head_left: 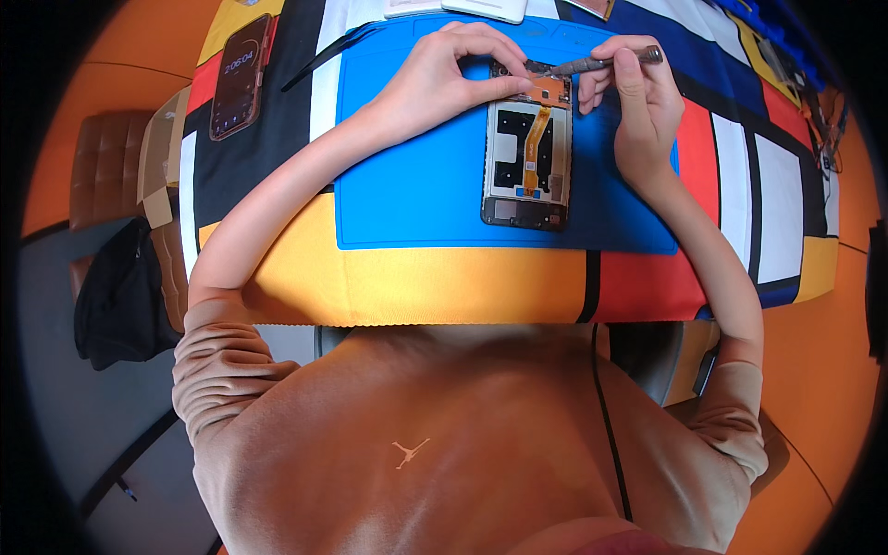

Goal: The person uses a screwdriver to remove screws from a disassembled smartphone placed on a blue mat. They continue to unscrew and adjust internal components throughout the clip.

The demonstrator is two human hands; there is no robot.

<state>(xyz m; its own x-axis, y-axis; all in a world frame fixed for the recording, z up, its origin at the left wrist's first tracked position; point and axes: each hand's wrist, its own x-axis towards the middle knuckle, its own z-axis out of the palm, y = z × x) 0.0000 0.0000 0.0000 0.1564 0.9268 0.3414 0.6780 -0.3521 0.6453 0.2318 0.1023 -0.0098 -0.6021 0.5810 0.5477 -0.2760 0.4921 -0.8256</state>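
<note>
Blue mat [407, 203] underlies one opened phone [518, 157], two hands [430, 79]

brownish-tan long-sleeve top [370, 407] across the lower mid of the frame, looks pretty smooth. small pale leaping-figure print [410, 453] on it, approx bottom center. sleeves [227, 361] all bunched in thick wrinkles, lower L + lower R of pic. thin black cable [606, 416] down the front, R of center. hands [435, 79] + forearms [296, 176] bare, fwiw.

left hand [435, 81]: top centre, loosely pinched
right hand [645, 111]: upper right, curled in grip
forearms [287, 196]: bare, angled inward
</note>
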